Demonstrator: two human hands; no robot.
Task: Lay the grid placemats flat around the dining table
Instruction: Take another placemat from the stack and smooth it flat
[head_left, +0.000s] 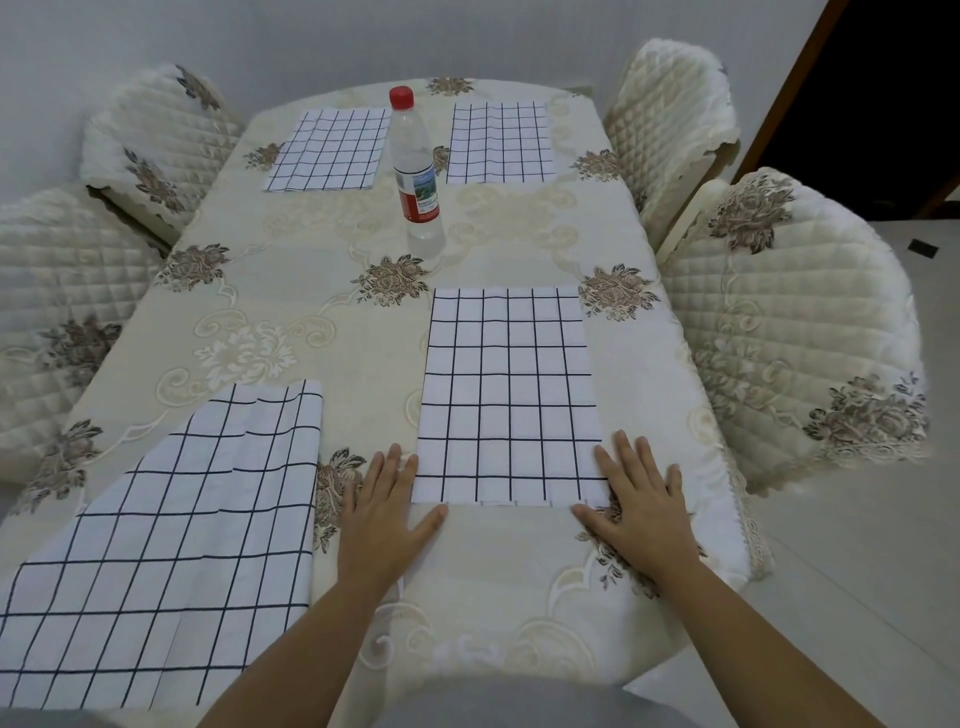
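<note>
Several white placemats with dark grid lines lie on the cream floral tablecloth (291, 291). Two lie flat at the far end, one on the left (330, 149) and one on the right (497, 143). A third (506, 395) lies flat near me on the right. My left hand (387, 512) rests flat at its near left corner and my right hand (636, 506) at its near right corner, fingers spread, touching its edges. A larger grid cloth (176, 545) at the near left is wrinkled and hangs over the table's edge.
A clear water bottle (415, 166) with a red cap stands upright between the two far mats. Quilted cream chairs stand on both sides, two left (150, 140) and two right (795, 322). A dark doorway (883, 104) is at the far right.
</note>
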